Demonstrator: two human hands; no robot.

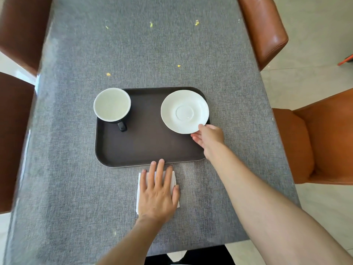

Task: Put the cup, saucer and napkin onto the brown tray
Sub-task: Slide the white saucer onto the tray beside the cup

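Observation:
The brown tray (145, 146) lies in the middle of the grey table. A black cup (112, 105) with a white inside stands on the tray's far left corner, handle towards me. My right hand (209, 136) pinches the near rim of the white saucer (184, 111), which is over the tray's far right part; whether it rests on the tray I cannot tell. A folded white napkin (174, 178) lies on the table just in front of the tray. My left hand (158, 190) rests flat on it, fingers spread, covering most of it.
The grey cloth-covered table (76, 169) has brown leather chairs on the left (17, 121) and orange-brown ones on the right (321, 142). Small yellow specks dot the far tabletop (150, 24). The table's near edge runs just below my forearms.

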